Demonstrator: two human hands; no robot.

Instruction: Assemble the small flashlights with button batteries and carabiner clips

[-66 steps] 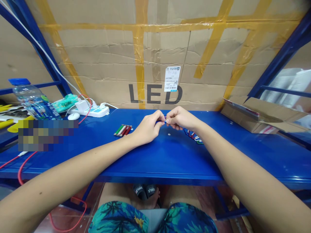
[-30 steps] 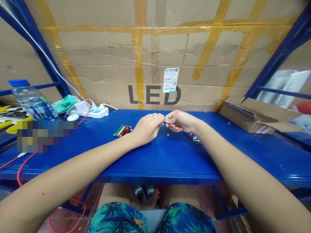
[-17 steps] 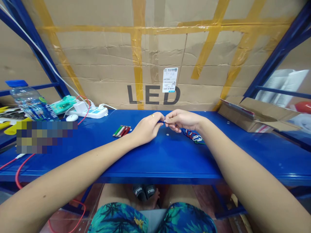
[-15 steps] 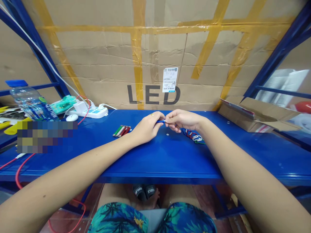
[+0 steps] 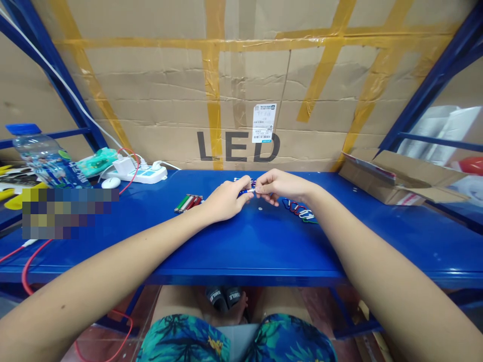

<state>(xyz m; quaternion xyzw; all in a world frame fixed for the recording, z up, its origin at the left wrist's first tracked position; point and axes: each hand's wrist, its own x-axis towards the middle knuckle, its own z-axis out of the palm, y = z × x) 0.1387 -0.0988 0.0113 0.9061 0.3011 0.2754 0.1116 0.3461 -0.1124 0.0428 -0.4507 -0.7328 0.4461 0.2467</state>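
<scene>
My left hand [image 5: 225,199] and my right hand [image 5: 278,186] meet over the middle of the blue shelf [image 5: 241,236]. Both pinch a small blue cylinder with a silver ring end [image 5: 247,191], held level between the fingertips. Several small coloured tubes, green, silver and red [image 5: 188,202], lie side by side left of my left hand. A loose pile of coloured carabiner clips [image 5: 301,210] lies under and right of my right wrist.
A taped cardboard wall marked LED [image 5: 238,147] closes the back. A white power strip [image 5: 142,174], a white mouse [image 5: 110,182], a teal packet [image 5: 95,162] and a water bottle [image 5: 47,158] sit at left. An open cardboard box [image 5: 400,178] lies at right. A red cable [image 5: 33,256] hangs off the left edge.
Both hands stay together at the shelf's middle, with small finger shifts. The blue cylinder now shows more plainly between the fingertips. The view has drifted slightly.
</scene>
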